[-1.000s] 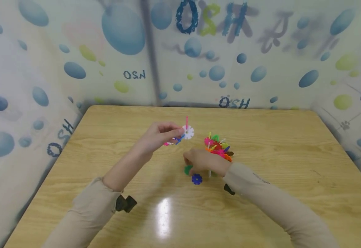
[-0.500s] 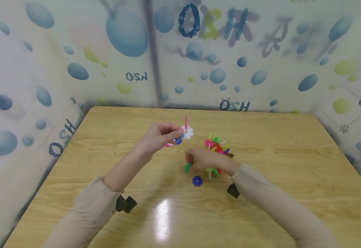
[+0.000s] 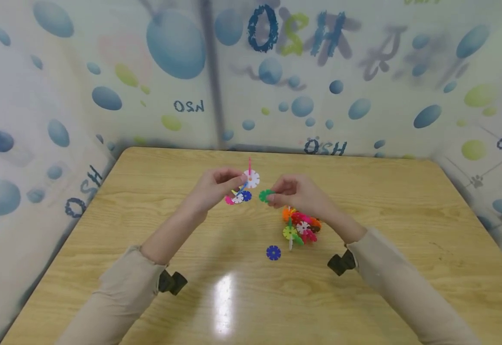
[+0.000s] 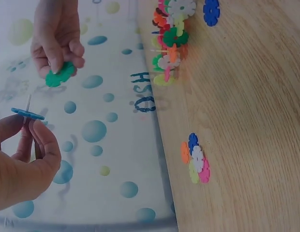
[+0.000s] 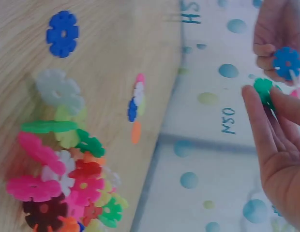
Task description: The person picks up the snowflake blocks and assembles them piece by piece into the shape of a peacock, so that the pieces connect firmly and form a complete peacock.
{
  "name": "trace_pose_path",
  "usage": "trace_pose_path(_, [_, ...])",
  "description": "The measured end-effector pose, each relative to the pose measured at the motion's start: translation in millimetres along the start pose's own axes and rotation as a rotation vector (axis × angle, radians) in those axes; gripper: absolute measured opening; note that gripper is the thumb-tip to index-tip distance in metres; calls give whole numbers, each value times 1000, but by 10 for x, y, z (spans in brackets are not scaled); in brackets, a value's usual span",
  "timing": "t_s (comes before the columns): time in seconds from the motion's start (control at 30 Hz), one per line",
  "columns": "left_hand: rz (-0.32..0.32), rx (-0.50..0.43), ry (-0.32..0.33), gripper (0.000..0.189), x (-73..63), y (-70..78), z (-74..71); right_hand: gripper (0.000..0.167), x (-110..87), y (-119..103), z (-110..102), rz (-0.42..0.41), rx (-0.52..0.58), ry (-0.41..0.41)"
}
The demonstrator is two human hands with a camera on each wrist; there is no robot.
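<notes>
Over the table's far half, my left hand (image 3: 216, 188) pinches a small joined piece of notched snowflake discs. It includes a blue disc (image 4: 28, 114), a white disc (image 3: 253, 178) and a pink disc (image 3: 250, 165) that stands edge-on above the white one. My right hand (image 3: 301, 192) holds a green snowflake disc (image 3: 264, 195) between thumb and fingers, a short gap to the right of the joined piece. In the right wrist view the green disc (image 5: 263, 92) appears just below the blue one (image 5: 287, 63). The left fingers partly hide where their discs join.
A heap of multicoloured snowflake discs (image 3: 303, 227) lies on the wooden table (image 3: 406, 230) below my right hand. One dark blue disc (image 3: 273, 252) lies alone nearer me. Several flat discs (image 4: 197, 159) sit grouped below my left hand. A patterned wall (image 3: 251, 96) stands behind the table.
My right hand has lifted the green disc off the table near the heap and brought it up and away from me, beside the left hand. The left hand has shifted slightly left.
</notes>
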State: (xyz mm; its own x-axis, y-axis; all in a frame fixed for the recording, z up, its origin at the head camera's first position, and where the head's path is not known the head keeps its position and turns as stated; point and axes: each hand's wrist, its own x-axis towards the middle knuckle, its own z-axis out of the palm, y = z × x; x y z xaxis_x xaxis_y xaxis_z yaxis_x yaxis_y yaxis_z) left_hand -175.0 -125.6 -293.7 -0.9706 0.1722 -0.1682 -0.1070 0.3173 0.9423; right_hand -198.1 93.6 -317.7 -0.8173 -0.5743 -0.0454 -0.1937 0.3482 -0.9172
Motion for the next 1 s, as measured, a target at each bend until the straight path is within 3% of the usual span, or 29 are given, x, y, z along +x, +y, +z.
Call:
trace_pose_path(0.3, [-49, -34, 1, 29, 34, -4, 21, 19, -69, -103, -45, -39, 21, 168])
trace_pose_path(0.8, [-48, -51, -42, 26, 61, 19, 34, 10, -81, -111, 18, -206, -97, 227])
trace_pose_path(1.0, [-36, -5, -73, 25, 51, 37, 19, 7, -81, -126, 40, -254, -165, 247])
